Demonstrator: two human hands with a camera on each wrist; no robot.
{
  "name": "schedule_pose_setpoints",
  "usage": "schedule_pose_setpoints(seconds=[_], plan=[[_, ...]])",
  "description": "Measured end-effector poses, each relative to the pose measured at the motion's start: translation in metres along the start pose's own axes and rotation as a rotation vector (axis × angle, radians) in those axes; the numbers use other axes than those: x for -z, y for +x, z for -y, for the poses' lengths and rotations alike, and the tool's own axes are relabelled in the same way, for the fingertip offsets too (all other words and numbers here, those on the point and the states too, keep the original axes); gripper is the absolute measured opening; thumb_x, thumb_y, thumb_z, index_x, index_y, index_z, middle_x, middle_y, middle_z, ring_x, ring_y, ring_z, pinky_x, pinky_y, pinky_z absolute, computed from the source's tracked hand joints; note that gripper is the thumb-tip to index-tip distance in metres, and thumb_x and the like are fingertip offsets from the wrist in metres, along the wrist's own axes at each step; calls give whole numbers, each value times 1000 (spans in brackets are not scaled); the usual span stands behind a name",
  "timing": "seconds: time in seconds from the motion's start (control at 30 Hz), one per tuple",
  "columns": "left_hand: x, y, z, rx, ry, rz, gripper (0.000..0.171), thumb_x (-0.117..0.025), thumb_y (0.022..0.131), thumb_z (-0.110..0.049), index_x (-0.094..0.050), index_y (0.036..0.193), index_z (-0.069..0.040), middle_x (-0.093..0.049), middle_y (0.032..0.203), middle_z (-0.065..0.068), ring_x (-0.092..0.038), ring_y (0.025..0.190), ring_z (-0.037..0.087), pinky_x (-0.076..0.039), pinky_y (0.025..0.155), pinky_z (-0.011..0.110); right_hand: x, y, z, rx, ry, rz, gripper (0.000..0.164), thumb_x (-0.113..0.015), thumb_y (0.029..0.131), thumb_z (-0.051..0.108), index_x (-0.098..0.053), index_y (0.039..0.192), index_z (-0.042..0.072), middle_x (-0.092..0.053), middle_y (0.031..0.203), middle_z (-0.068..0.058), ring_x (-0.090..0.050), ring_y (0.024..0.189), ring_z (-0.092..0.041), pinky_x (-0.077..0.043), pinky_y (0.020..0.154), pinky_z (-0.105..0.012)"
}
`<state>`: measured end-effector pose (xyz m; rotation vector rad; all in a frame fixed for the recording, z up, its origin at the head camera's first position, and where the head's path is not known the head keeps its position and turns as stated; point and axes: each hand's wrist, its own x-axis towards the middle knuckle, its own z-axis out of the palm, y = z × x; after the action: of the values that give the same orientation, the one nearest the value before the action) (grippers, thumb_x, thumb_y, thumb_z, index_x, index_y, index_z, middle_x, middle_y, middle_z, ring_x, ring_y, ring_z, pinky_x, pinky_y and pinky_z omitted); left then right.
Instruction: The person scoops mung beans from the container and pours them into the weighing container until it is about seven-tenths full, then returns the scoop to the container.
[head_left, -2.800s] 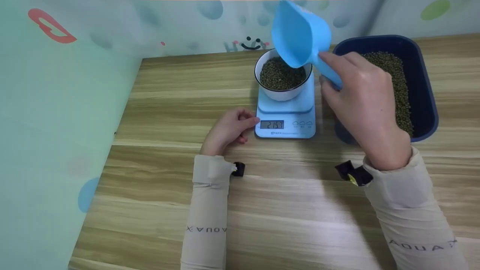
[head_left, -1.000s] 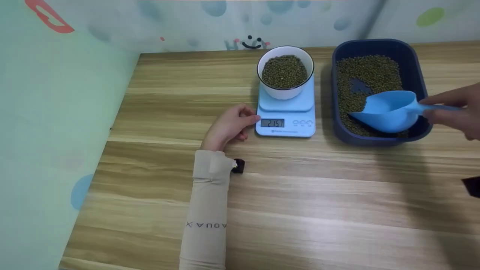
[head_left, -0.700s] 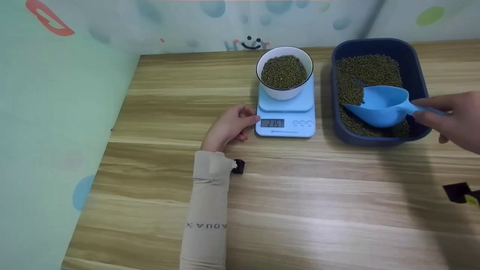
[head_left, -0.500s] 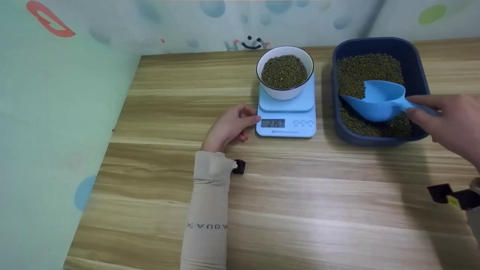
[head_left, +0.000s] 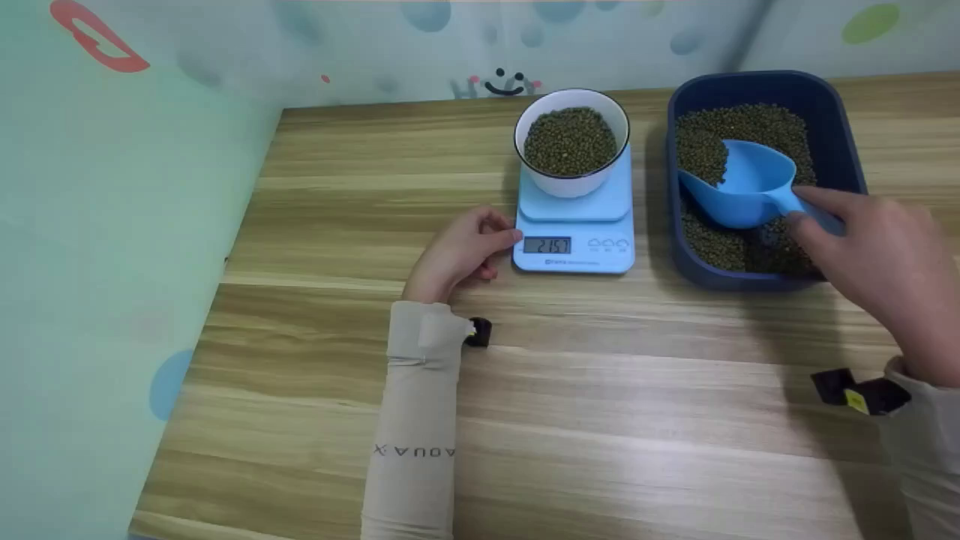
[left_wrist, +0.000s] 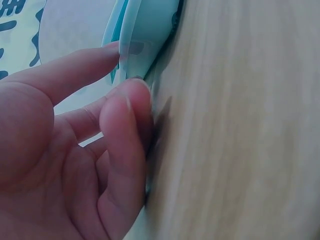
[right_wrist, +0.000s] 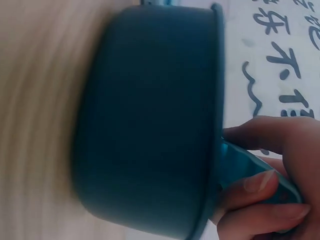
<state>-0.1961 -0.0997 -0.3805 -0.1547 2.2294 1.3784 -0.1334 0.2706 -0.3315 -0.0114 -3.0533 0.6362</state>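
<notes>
My right hand (head_left: 877, 255) grips the handle of a blue scoop (head_left: 742, 202) inside a dark blue tub (head_left: 697, 270). Small greenish-brown beans (head_left: 761, 120) lie in the tub, and a heap of them shows at the scoop's mouth. In the right wrist view the tub's outer wall (right_wrist: 150, 120) hides the scoop's bowl. A white bowl (head_left: 571, 185) with a dark rim, filled with the same beans, stands on a light blue kitchen scale (head_left: 574, 259) reading 215.7. My left hand (head_left: 461, 251) rests beside the scale, its thumb tip at the left edge, the other fingers loosely curled.
All this stands on a wood-grain table (head_left: 315, 360) against a wall covering (head_left: 360, 52) with printed bubbles and a smiling face. A pale green wall (head_left: 90, 225) runs along the left side.
From above the bowl my right hand took the scoop into the tub, then pushed it leftward and back through the beans. The left hand and the 215.7 reading stay the same.
</notes>
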Motion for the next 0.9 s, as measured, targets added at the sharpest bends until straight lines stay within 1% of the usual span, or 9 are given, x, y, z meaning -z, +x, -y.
schedule_pose_setpoints(seconds=[0.07,0.17,0.27,0.4,0.5,0.6,0.73,0.8,0.9], plan=[[0,0,-1,-7,-5,1,26,-62,88,-31,-55,107,-14,-58,99,5,-50,52,11,-46,48,20,-2,0,0,32,0,-14,44,-46,94,30,-53,127,1,-51,58,-14,-36,42,-23,-26,39,-31],[0,-1,-2,-10,-7,-3,25,-62,88,-30,-56,107,-14,-57,99,5,-50,52,11,-46,49,20,-5,-2,-1,93,-8,-39,37,-53,92,24,-56,123,2,-55,70,-19,-41,47,-24,-28,41,-29],[0,-2,-2,-9,-10,0,26,-62,88,-30,-56,107,-14,-57,100,6,-50,53,11,-46,49,20,-6,-4,-1,129,-24,-59,28,-59,90,20,-60,111,2,-54,68,-16,-41,50,-25,-28,43,-29],[-1,-1,-2,-9,-8,10,26,-62,88,-30,-56,107,-15,-57,99,6,-50,53,11,-46,49,20,-7,-5,-3,120,-34,-71,22,-56,92,22,-59,99,1,-52,63,-14,-40,48,-25,-27,43,-30],[-1,0,-2,-10,4,5,25,-62,88,-31,-56,107,-16,-57,99,6,-50,53,12,-46,49,20,-7,-5,-4,90,-26,-80,25,-52,93,26,-58,96,1,-51,62,-13,-40,48,-25,-25,43,-31],[-1,1,-2,-12,17,7,26,-62,88,-33,-56,107,-16,-56,99,6,-51,53,11,-47,50,21,-6,-6,-6,56,-9,-92,25,-52,93,26,-57,94,2,-49,60,-12,-39,48,-25,-25,44,-31],[-1,0,-1,-8,19,11,26,-61,88,-33,-56,107,-16,-56,100,6,-51,54,12,-48,51,22,-7,-6,-6,30,9,-92,27,-51,93,27,-57,96,1,-47,59,-12,-40,50,-26,-25,45,-31],[0,-1,0,-5,16,7,25,-61,88,-33,-56,107,-16,-56,99,6,-52,54,12,-49,52,22,-7,-5,-5,22,10,-86,31,-51,93,28,-58,101,-1,-48,61,-14,-41,51,-27,-25,45,-32],[0,-2,1,-8,11,2,25,-61,89,-32,-56,107,-16,-56,98,6,-51,54,11,-49,51,21,-5,-3,-5,2,15,-78,40,-51,93,29,-58,113,-4,-52,67,-19,-44,53,-29,-27,45,-32]])
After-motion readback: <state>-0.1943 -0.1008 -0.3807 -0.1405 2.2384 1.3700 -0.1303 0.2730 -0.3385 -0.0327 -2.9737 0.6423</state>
